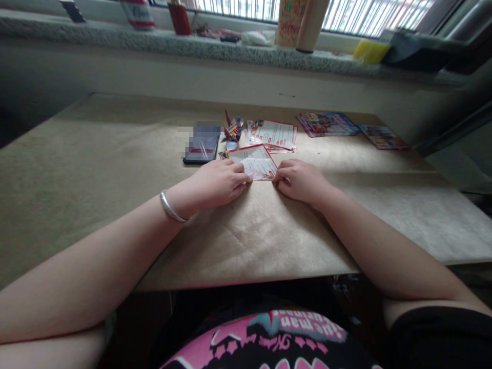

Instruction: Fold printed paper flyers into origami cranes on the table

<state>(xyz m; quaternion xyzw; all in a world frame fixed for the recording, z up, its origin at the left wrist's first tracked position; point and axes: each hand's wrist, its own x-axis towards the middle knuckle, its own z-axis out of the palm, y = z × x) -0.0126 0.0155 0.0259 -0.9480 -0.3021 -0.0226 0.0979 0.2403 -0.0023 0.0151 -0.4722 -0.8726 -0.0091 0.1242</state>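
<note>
A sheet of printed paper (258,160) with a red edge lies flat on the table in front of me, its near edge folded or creased. On its left side my left hand (225,179) is closed, fingertips pressed on the lower left of the sheet. My right hand (300,178) has its thumb and fingers pinched at the lower right corner. More printed sheets (274,134) lie just beyond. A folded paper figure (232,128) with pointed tips stands behind the left hand, near a small pale round object (232,146).
A dark phone (203,146) lies left of the sheets. Glossy printed papers (326,124) and another stack (382,137) are at the back right. Along the windowsill (215,51) stand a red container (179,19), a tan bottle (312,25) and a yellow item (371,51).
</note>
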